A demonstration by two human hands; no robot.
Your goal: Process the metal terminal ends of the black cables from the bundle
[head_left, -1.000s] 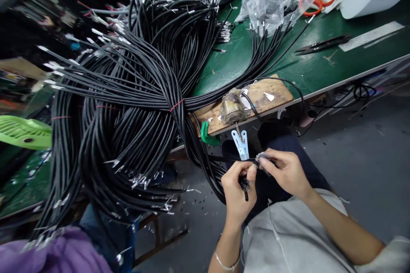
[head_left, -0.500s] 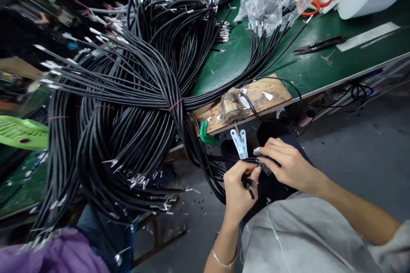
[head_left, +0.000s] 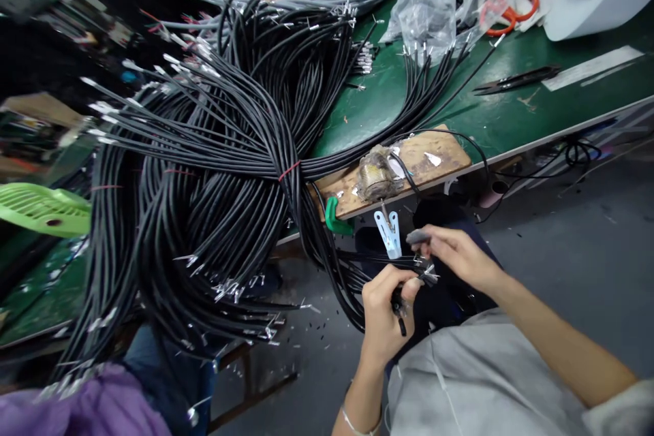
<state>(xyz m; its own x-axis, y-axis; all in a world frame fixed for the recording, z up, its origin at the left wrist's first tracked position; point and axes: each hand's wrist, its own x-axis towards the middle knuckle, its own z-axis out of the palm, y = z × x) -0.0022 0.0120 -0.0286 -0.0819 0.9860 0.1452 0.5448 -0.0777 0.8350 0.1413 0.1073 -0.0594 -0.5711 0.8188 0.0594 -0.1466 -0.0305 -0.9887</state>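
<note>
While my left hand pinches a black cable off the table's near edge, my right hand curls beside its bare end, gripping what, I cannot tell.

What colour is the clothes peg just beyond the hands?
The clothes peg is light blue; see the head view.

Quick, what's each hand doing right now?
Left hand: closed, holding black cables near bare wire ends.
Right hand: fingers bent, grey piece at the fingertips; held or worn, cannot tell.
</note>
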